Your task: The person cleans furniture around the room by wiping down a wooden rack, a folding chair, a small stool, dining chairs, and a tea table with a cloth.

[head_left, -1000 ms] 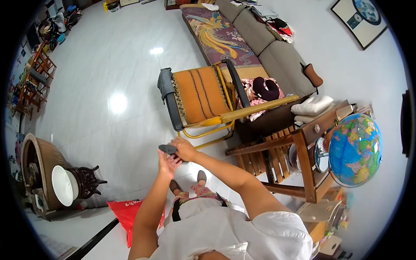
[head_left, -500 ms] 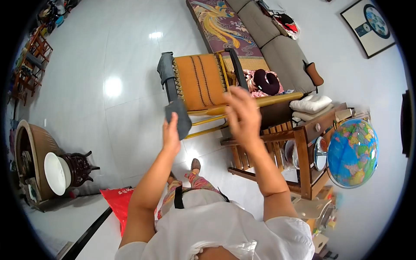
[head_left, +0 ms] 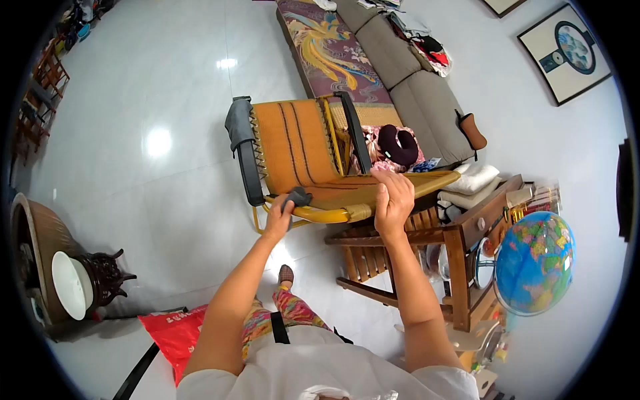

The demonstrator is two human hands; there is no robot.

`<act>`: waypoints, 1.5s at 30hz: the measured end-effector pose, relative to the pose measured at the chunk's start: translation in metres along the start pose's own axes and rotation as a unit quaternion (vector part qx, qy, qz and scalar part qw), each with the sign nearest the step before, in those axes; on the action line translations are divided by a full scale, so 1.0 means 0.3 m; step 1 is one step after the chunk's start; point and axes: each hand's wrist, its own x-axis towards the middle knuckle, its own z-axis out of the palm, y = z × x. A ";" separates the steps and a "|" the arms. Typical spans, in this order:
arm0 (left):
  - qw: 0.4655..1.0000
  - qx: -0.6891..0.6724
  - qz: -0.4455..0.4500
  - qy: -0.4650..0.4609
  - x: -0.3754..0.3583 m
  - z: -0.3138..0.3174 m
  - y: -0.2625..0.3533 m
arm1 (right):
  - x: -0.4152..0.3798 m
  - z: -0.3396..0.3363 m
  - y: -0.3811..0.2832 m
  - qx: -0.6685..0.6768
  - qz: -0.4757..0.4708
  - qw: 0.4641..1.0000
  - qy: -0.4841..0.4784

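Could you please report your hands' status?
Left hand gripping dark grey cloth by orange yellow-framed chair. Right hand open, empty. Brown wooden table at right.

Dark grey cloth and orange-fabric folding chair.
The small dark grey cloth (head_left: 298, 197) is bunched and creased, gripped in the left hand (head_left: 277, 217) at the near left corner of the chair's frame; whether it touches the frame cannot be determined. The orange-fabric chair with yellow tubular frame and black armrests (head_left: 293, 143) stands open on the pale tiled floor, near the sofa (head_left: 427, 110). Its backrest panel carries dark lengthwise stripes and is laced along its edge; the seat panel runs off to the right. A blue-grey fabric piece (head_left: 240, 123) hangs folded over the far end of one armrest.
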 end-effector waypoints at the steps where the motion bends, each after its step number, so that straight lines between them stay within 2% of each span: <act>1: 0.999 0.004 -0.034 0.031 0.017 0.024 -0.089 | -0.006 0.003 0.003 0.003 -0.004 1.000 0.007; 2: 0.996 0.008 -0.072 0.061 0.021 0.040 -0.170 | -0.006 0.007 0.006 0.006 -0.005 1.000 0.012; 3: 0.996 -0.016 -0.081 0.046 0.043 0.038 -0.232 | -0.007 0.008 0.007 0.011 -0.005 1.000 0.011; 4: 0.991 -0.085 -0.099 0.006 0.070 0.010 -0.185 | -0.006 0.011 0.002 0.000 -0.005 1.000 0.010; 5: 0.983 -0.134 -0.122 -0.029 0.102 0.017 -0.291 | -0.008 0.020 0.008 -0.007 0.002 1.000 0.009; 8: 0.994 -0.060 -0.091 0.029 0.108 0.036 -0.242 | -0.003 0.036 0.009 0.007 0.003 1.000 0.008; 9: 0.986 -0.082 -0.139 0.036 0.083 0.023 -0.158 | -0.004 0.041 0.011 0.011 0.004 1.000 0.009; 11: 0.987 -0.066 -0.067 0.129 0.020 0.068 -0.098 | 0.000 0.043 0.001 -0.002 -0.003 1.000 0.005; 13: 0.980 -0.162 -0.021 0.114 -0.040 0.081 0.036 | -0.006 0.043 -0.003 -0.013 -0.009 1.000 0.000; 15: 0.986 -0.124 0.047 0.100 -0.074 0.047 0.183 | -0.013 0.047 0.004 -0.019 -0.023 1.000 0.000; 19: 0.982 -0.069 0.127 0.122 -0.097 0.058 0.098 | -0.022 0.059 0.012 -0.033 -0.034 0.999 0.005; 23: 0.980 -0.072 -0.034 0.181 -0.044 0.127 -0.223 | -0.006 0.076 0.002 -0.040 -0.036 0.998 0.014; 27: 0.970 -0.107 -0.192 0.103 0.077 0.101 -0.497 | -0.017 0.079 0.019 -0.052 -0.052 0.997 0.002; 29: 0.917 -0.182 -0.338 0.105 0.120 0.090 -0.535 | -0.021 0.078 0.027 -0.056 -0.056 0.997 0.000; 30: 0.849 -0.259 -0.442 0.129 0.138 0.072 -0.474 | -0.019 0.078 0.031 -0.058 -0.059 0.997 0.000; 33: 0.847 -0.326 -0.398 0.133 0.123 0.102 -0.435 | -0.019 0.078 0.036 -0.054 -0.065 0.996 -0.002; 37: 0.909 -0.234 -0.320 0.126 0.032 0.100 -0.237 | -0.024 0.085 0.037 -0.052 -0.061 0.997 0.006; 39: 0.900 -0.246 -0.311 0.181 -0.004 0.106 -0.107 | -0.026 0.085 0.034 -0.053 -0.057 0.997 0.005; 43: 0.887 -0.275 -0.329 0.172 0.046 0.100 -0.139 | -0.034 0.084 0.034 -0.061 -0.040 0.997 -0.001; 45: 0.898 -0.213 -0.338 0.186 0.092 0.108 -0.224 | -0.037 0.085 0.034 -0.064 -0.034 0.997 0.003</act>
